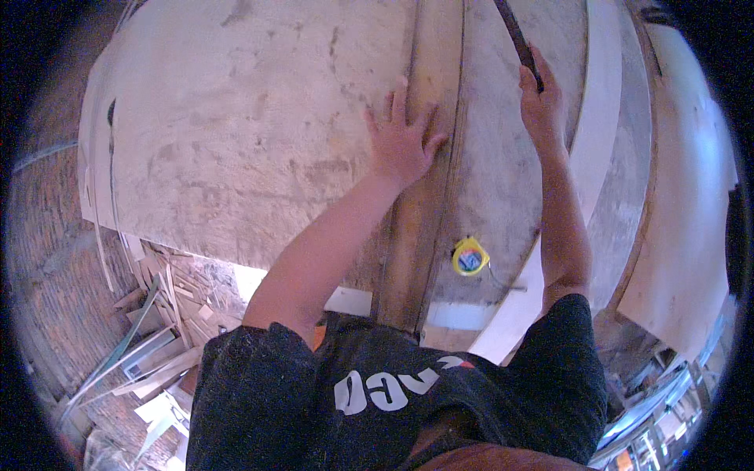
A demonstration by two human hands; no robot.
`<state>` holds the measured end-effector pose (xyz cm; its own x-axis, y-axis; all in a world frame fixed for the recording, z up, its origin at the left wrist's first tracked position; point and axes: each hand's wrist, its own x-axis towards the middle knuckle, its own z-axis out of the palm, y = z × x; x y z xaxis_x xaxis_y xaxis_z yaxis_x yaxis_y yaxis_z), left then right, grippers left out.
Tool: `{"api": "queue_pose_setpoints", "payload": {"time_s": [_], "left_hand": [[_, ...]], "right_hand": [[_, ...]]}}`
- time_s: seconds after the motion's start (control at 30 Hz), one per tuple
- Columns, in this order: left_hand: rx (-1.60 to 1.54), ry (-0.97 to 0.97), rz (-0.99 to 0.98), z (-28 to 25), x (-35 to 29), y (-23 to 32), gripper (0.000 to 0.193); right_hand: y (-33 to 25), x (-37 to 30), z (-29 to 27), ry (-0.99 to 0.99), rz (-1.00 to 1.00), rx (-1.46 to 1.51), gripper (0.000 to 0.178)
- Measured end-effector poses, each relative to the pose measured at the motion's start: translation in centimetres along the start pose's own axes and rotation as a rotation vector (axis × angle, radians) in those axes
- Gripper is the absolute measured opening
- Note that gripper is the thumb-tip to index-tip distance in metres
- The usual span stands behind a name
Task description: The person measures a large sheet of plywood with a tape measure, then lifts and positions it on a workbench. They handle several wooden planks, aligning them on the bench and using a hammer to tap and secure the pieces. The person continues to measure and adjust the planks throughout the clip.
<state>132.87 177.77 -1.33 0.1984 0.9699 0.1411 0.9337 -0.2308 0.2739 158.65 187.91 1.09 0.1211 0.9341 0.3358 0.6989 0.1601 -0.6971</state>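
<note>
My left hand (399,147) lies flat with its fingers spread, resting across the left edge of a long brown board (437,47). That board runs away from my body over a large pale, stained sheet (236,102). Farther right, my right hand (543,106) is closed round the near end of a slim dark bar (514,33). The bar slants up and left out of the picture, so its far end is hidden. Between my forearms sits a yellow tape measure (470,257), touched by neither hand.
A pale strip (601,94) runs along the right of the work surface, with another light panel (683,196) beyond it. Wood offcuts (169,337) lie heaped on the floor at lower left. A rough brownish surface (51,235) fills the far left.
</note>
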Motion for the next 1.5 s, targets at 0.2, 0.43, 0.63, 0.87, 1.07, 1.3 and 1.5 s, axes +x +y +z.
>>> {"api": "queue_pose_setpoints", "payload": {"time_s": [0.2, 0.43, 0.63, 0.87, 1.07, 1.3, 1.5], "left_hand": [[0.012, 0.074, -0.004, 2.4, -0.3, -1.2, 0.053], [-0.023, 0.164, 0.056, 1.4, -0.3, -0.8, 0.053], [-0.083, 0.196, 0.059, 0.1, -0.6, -0.5, 0.048], [-0.165, 0.165, 0.056, 1.2, -0.3, -1.2, 0.048], [-0.221, 0.153, -0.005, 1.0, -0.4, -0.9, 0.050], [-0.240, 0.112, -0.024, 0.3, -0.1, -0.8, 0.052], [-0.208, 0.168, 0.005, 1.1, 0.0, -1.1, 0.051]], "right_hand": [[-6.0, -13.4, -6.6, -0.108, 0.291, 0.024, 0.043], [-12.9, -28.5, -8.7, -0.124, 0.403, -0.010, 0.047], [-19.4, -32.3, -9.0, -0.251, 0.495, -0.129, 0.049], [-22.1, -32.6, -8.9, -0.271, 0.577, -0.234, 0.051], [-23.1, -34.6, -8.3, -0.187, 0.713, -0.170, 0.052], [-23.4, -37.0, -7.5, -0.074, 0.789, -0.014, 0.050], [-22.1, -36.9, -8.0, -0.056, 0.829, 0.091, 0.049]]}}
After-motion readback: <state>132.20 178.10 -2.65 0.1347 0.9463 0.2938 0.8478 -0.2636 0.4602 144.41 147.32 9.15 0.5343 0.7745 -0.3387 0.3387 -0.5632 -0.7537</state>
